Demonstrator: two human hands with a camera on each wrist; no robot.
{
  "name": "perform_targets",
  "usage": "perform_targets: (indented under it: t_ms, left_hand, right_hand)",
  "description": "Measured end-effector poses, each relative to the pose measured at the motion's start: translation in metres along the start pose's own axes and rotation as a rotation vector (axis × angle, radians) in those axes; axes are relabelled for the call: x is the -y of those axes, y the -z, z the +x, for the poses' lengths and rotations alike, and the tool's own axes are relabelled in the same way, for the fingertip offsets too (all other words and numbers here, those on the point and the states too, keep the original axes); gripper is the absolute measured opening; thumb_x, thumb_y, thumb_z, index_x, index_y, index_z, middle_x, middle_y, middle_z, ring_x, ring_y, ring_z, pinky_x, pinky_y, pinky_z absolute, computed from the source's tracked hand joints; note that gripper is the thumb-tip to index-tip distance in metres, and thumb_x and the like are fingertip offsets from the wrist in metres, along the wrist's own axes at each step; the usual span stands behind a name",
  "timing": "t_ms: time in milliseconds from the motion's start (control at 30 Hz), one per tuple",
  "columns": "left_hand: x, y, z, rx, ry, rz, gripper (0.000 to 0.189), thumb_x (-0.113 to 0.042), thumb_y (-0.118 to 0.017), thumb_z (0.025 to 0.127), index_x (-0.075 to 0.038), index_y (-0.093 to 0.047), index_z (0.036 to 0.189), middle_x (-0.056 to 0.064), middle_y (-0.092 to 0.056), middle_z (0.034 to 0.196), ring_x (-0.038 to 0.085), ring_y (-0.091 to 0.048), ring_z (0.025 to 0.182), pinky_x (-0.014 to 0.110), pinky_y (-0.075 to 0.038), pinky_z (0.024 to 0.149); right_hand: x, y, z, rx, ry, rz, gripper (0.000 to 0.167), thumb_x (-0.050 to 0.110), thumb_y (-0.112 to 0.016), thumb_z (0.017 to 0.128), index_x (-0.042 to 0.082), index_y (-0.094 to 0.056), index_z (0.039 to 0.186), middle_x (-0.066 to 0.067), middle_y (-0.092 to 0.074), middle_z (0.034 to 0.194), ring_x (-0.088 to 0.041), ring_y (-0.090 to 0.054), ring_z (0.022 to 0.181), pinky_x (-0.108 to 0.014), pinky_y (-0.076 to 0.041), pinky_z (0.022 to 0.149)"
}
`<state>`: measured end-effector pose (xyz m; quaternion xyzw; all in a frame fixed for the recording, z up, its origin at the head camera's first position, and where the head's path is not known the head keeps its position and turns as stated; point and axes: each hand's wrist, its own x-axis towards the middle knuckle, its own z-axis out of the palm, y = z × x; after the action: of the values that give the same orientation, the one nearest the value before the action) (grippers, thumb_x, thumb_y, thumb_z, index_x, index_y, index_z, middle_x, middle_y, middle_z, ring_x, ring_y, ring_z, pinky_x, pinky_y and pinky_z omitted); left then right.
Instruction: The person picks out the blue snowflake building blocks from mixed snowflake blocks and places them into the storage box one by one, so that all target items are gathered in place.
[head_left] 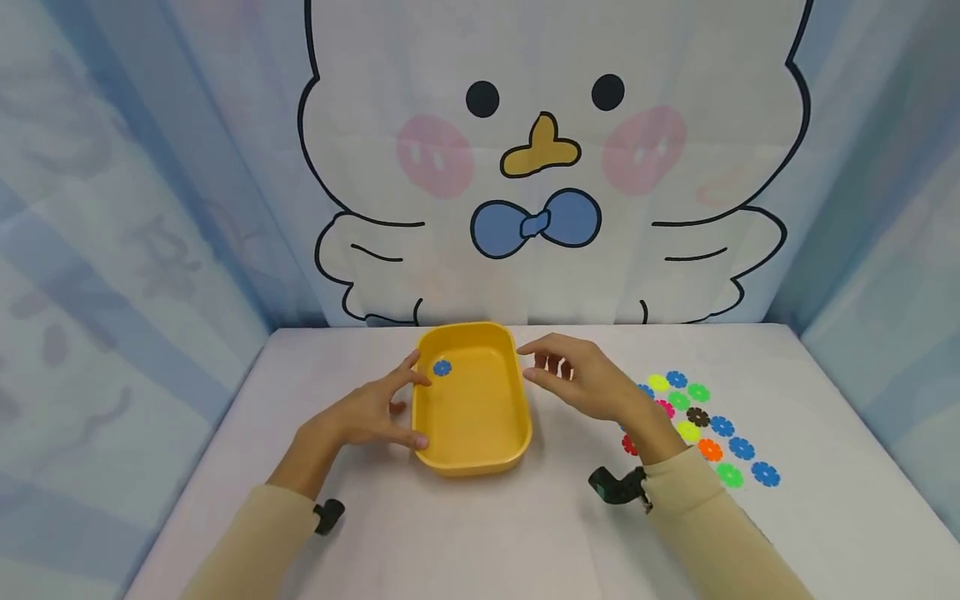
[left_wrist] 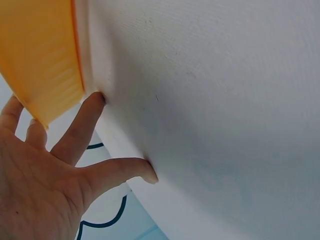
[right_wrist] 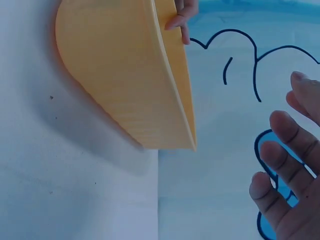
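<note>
A shallow yellow tray (head_left: 472, 462) stands on the table with a blue flower-shaped disc (head_left: 442, 367) at its far left inside. My left hand (head_left: 371, 410) grips the tray's left side, a finger and the thumb lapping over its rim. In the left wrist view, other fingers of the left hand (left_wrist: 45, 185) reach down to the tabletop beside the tray wall. My right hand (head_left: 581, 377) is just right of the tray's far right rim, fingers loosely bent and nothing in them. The right wrist view shows the right hand's fingertips (right_wrist: 270, 152) apart from the tray.
Several flower-shaped discs (head_left: 710, 450) in blue, green, yellow, orange, red and brown lie spread on the right of the white table (head_left: 487, 542), partly behind the right forearm. A curtain (head_left: 540, 283) with a cartoon print hangs behind the table's far edge.
</note>
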<state>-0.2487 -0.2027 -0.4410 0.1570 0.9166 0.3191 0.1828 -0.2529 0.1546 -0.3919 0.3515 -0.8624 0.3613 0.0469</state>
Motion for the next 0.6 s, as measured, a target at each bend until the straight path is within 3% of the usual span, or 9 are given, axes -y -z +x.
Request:
perform_targets:
  t_ms: [300,600]
  left_hand:
    - [0.001,-0.004,0.001,-0.011,0.001,0.018,0.091,-0.062,-0.089,0.068,-0.033,-0.050,0.145,-0.019,-0.001,0.172,0.034,-0.061,0.130,0.056,-0.050,0.107]
    - [0.002,-0.005,-0.001,-0.020,-0.019,0.013,0.091,-0.061,-0.089,0.069,-0.030,-0.050,0.145,-0.017,-0.001,0.172,0.035,-0.062,0.129,0.055,-0.049,0.108]
  right_hand:
    - [-0.002,0.013,-0.015,-0.039,-0.029,-0.008,0.032,0.022,-0.073,0.098,0.019,-0.068,0.129,0.009,-0.064,0.098,-0.011,-0.057,0.089,-0.028,-0.055,0.074]
    - [-0.012,0.027,-0.039,-0.070,-0.060,-0.095,0.034,0.020,-0.074,0.097,0.020,-0.067,0.130,0.011,-0.063,0.098,-0.009,-0.057,0.088,-0.024,-0.056,0.073]
